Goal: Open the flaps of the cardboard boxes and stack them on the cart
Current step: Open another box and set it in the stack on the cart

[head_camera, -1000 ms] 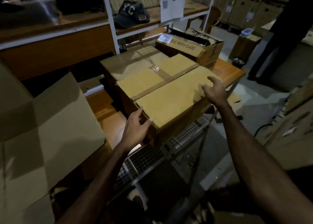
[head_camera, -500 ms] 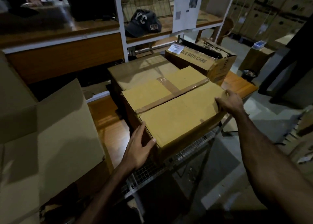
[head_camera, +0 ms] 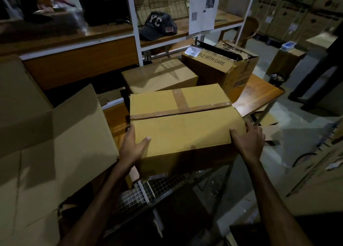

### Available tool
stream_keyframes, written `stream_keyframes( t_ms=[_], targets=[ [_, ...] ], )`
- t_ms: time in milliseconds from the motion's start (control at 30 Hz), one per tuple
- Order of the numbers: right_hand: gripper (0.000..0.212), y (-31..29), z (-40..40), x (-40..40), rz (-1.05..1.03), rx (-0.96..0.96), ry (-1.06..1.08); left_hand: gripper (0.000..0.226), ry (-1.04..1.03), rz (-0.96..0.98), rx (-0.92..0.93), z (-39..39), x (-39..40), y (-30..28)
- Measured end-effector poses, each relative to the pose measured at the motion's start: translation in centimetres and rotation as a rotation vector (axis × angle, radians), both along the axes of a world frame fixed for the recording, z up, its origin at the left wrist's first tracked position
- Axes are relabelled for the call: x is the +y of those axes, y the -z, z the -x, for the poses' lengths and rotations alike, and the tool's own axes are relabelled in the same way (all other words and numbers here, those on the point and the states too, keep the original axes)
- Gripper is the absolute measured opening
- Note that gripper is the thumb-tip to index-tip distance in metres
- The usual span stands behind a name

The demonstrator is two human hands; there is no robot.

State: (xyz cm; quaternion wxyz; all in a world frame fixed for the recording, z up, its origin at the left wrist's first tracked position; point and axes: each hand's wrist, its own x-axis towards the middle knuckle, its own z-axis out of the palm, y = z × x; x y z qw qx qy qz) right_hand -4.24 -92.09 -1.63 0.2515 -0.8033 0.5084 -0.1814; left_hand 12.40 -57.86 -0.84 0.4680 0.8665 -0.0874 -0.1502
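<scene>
A taped, closed cardboard box (head_camera: 185, 123) sits in front of me, its near end tilted over a wire-mesh cart edge (head_camera: 137, 195). My left hand (head_camera: 132, 147) grips its near left corner, thumb on top. My right hand (head_camera: 247, 140) grips the near right corner. Brown tape crosses the box's top seam. Behind it lies a second closed box (head_camera: 159, 76). At the left stands a large box with open flaps (head_camera: 55, 143).
A printed "handle with care" box (head_camera: 222, 65) with a partly open top stands on the wooden table (head_camera: 259, 91) at the back right. White shelving behind holds a dark cap (head_camera: 157, 25). A person's dark legs (head_camera: 315, 73) stand at the far right. Cartons line the right side.
Both hands closed onto the taped box's near corners. The box has turned and come toward me, away from the box behind it.
</scene>
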Motion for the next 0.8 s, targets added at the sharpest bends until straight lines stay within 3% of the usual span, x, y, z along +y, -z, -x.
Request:
stream_keyframes(
  t_ms=[200,300,400,533,700,800],
  targets=[
    [0.087,1.0,3.0,0.1,-0.208,-0.183,-0.078,0.093,-0.055,-0.062,-0.031,0.6,0.1,-0.6],
    [0.069,0.0,4.2,-1.0,-0.382,-0.356,-0.143,0.093,-0.107,-0.048,-0.009,1.5,-0.1,-0.5],
    [0.053,-0.9,4.5,-1.8,-0.543,-0.399,-0.172,0.084,-0.194,0.036,0.013,2.1,0.1,-0.4],
    [0.045,-2.2,5.0,-2.0,-0.737,-0.511,-0.158,0.091,-0.257,0.223,0.026,3.1,0.3,-0.9],
    [0.050,-2.9,6.1,-2.6,-0.854,-0.602,-0.163,0.111,-0.351,0.475,0.086,4.2,0.9,-2.9],
    [0.052,-3.3,7.1,-2.7,-0.921,-0.600,-0.198,0.078,-0.366,0.795,0.252,6.2,2.1,-5.6]
  ],
)
